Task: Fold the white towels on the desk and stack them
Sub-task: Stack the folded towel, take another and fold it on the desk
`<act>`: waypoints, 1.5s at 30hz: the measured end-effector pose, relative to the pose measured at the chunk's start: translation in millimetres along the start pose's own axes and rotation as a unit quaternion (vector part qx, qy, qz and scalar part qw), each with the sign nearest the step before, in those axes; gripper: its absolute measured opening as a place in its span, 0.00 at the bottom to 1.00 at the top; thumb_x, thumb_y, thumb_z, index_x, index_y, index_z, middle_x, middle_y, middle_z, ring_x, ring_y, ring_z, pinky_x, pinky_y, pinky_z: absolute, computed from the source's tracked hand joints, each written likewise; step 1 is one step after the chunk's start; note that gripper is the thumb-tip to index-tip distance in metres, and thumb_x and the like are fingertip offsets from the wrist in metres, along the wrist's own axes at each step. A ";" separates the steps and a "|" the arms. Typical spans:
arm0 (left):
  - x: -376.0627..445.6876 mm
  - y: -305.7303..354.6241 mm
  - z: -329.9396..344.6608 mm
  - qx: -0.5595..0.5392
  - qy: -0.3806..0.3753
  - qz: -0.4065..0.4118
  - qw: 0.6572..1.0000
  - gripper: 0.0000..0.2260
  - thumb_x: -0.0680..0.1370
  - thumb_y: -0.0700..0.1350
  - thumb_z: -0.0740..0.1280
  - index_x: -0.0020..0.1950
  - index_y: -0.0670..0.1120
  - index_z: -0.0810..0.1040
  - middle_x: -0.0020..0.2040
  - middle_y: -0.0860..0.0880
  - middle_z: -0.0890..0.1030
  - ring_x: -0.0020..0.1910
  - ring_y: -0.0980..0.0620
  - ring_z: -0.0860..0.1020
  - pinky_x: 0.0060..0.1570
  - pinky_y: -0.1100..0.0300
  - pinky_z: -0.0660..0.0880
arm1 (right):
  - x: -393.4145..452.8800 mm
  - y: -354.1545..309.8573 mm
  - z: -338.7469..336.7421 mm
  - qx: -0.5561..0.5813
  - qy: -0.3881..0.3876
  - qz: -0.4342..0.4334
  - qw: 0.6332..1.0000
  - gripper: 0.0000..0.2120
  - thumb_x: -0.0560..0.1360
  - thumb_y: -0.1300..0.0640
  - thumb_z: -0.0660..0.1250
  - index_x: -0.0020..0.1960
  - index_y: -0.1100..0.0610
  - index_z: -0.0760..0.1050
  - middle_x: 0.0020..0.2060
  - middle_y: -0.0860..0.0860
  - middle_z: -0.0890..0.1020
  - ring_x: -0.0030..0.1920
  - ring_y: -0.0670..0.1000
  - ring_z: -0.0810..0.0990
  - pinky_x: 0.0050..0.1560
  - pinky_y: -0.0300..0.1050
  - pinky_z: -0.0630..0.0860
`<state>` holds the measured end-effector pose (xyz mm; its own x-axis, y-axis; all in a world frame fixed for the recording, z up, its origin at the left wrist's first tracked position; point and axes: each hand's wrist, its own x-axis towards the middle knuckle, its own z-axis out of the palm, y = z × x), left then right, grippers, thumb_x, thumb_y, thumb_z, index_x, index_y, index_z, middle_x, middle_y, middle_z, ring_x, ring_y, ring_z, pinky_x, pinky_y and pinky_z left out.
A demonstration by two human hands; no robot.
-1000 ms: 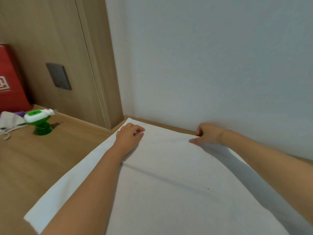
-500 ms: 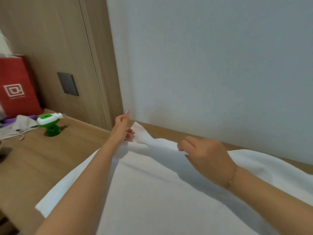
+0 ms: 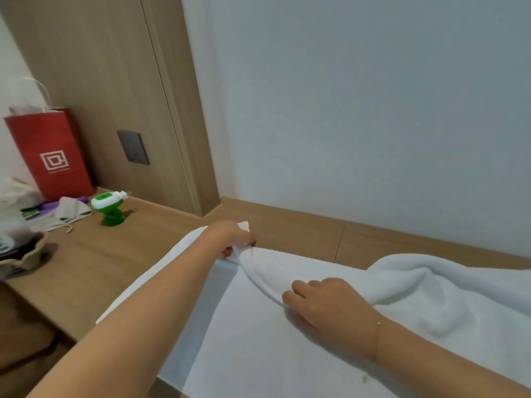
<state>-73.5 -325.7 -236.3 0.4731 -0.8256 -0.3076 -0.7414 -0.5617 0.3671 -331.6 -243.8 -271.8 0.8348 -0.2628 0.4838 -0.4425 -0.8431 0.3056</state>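
Note:
A large white towel (image 3: 287, 349) covers the right part of the wooden desk (image 3: 94, 262). My left hand (image 3: 231, 238) grips the towel's far left corner, lifted a little off the desk. My right hand (image 3: 324, 300) pinches the towel's far edge and holds it over the flat part, so a curved fold runs between both hands. To the right the towel lies bunched in soft folds (image 3: 448, 294).
A green and white plug-in device (image 3: 110, 208) stands on the desk at the left, beside a grey cloth (image 3: 66, 214) and a red paper bag (image 3: 50, 155). A wall socket (image 3: 133, 147) sits on the wood panel. The wall runs along the desk's far edge.
Both hands took hold of the towel's far edge at the wall and drew it toward me. The right hand moved nearer and lower, and the towel's right side bunched up.

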 end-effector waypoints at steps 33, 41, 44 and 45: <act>-146.5 -186.3 -24.7 -0.641 0.161 0.021 0.750 0.19 0.77 0.34 0.67 0.66 0.47 0.71 0.57 0.46 0.77 0.53 0.48 0.79 0.44 0.58 0.80 | -17.4 -108.6 -78.0 -0.023 -0.037 -0.009 0.999 0.10 0.67 0.57 0.78 0.44 0.51 0.79 0.29 0.48 0.74 0.21 0.47 0.70 0.20 0.41 0.69; -130.9 -218.2 -5.3 -0.261 0.256 0.101 0.925 0.05 0.82 0.50 0.62 0.57 0.53 0.74 0.50 0.54 0.79 0.46 0.54 0.79 0.35 0.64 0.74 | -24.1 -131.4 -42.8 0.089 -0.023 0.018 0.996 0.09 0.69 0.50 0.75 0.48 0.49 0.81 0.31 0.44 0.77 0.22 0.47 0.72 0.19 0.36 0.71; -118.6 -220.0 -6.1 -0.186 0.255 0.125 0.941 0.08 0.82 0.51 0.61 0.55 0.48 0.75 0.48 0.52 0.79 0.46 0.53 0.78 0.41 0.61 0.74 | -25.4 -130.2 -41.4 0.132 -0.009 0.023 0.991 0.09 0.74 0.48 0.67 0.53 0.47 0.80 0.33 0.42 0.78 0.23 0.47 0.74 0.20 0.35 0.73; -114.5 -220.8 -5.8 -0.172 0.252 0.124 0.944 0.09 0.82 0.52 0.60 0.55 0.48 0.74 0.47 0.51 0.79 0.46 0.53 0.77 0.42 0.61 0.73 | -25.2 -129.9 -40.6 0.129 -0.008 0.019 0.991 0.11 0.72 0.48 0.70 0.54 0.48 0.81 0.33 0.42 0.78 0.23 0.47 0.74 0.20 0.34 0.72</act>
<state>38.8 -107.5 -277.1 0.5350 -0.8071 0.2499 -0.7022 -0.2602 0.6627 -308.5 -108.6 -290.4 0.8253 -0.3023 0.4770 -0.3771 -0.9237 0.0671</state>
